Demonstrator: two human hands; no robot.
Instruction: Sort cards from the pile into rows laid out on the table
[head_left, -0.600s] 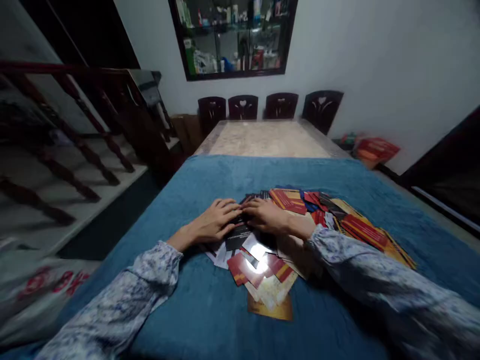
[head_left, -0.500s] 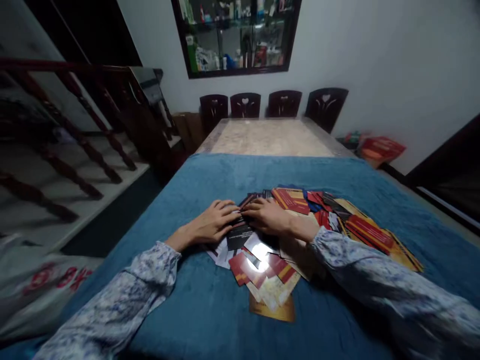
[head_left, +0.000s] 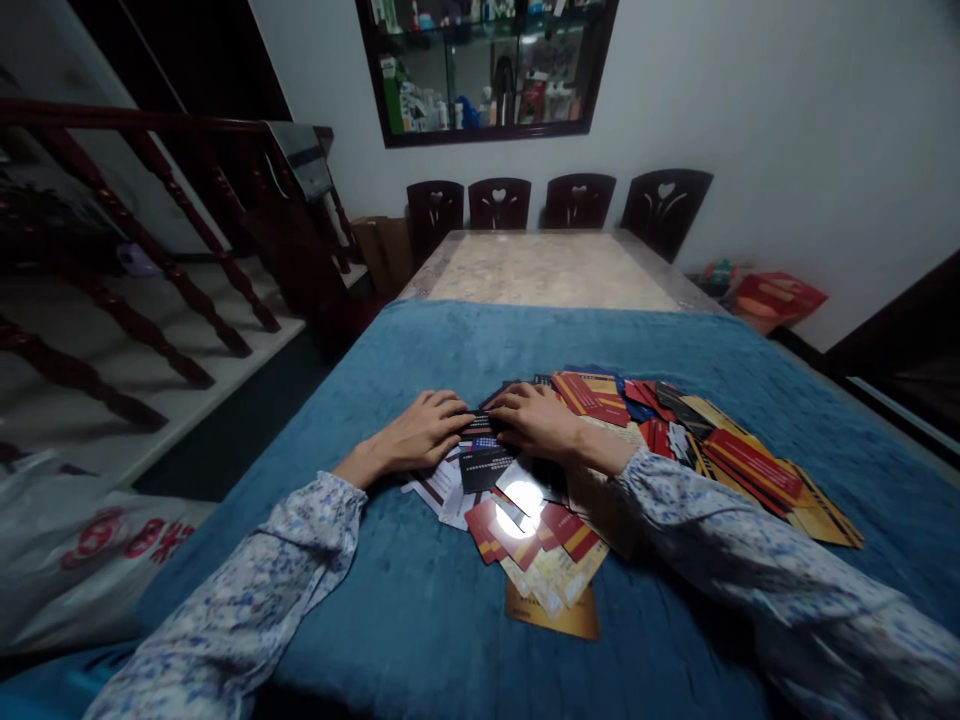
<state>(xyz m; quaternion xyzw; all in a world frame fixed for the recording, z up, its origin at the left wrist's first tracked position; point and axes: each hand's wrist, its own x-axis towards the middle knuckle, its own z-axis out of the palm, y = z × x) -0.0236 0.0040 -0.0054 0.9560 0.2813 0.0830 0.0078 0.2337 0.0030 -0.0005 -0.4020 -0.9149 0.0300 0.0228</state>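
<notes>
A loose pile of cards lies spread on the blue cloth (head_left: 420,350). My left hand (head_left: 424,428) rests palm down on the pile's left side, fingers stretched toward the black cards (head_left: 486,470). Opposite it, my right hand (head_left: 544,425) lies over the middle of the pile, its fingertips on dark cards. White cards (head_left: 454,500) stick out below my left hand. Nearer me are red cards (head_left: 495,530), one with a bright glare, and a gold card (head_left: 559,612). Right of my right hand lie more red cards (head_left: 592,397) and yellow-edged cards (head_left: 821,510). What lies under my palms is hidden.
Beyond the cloth shows the bare stone tabletop (head_left: 555,268), with dark chairs (head_left: 499,205) behind it. A wooden railing (head_left: 150,215) stands to the left, above a white plastic bag (head_left: 97,560). A red bag (head_left: 780,295) sits by the right wall.
The view has shifted slightly. My hands stay on the pile but have drawn a little apart from each other at the fingertips, and more of the dark cards between them shows.
</notes>
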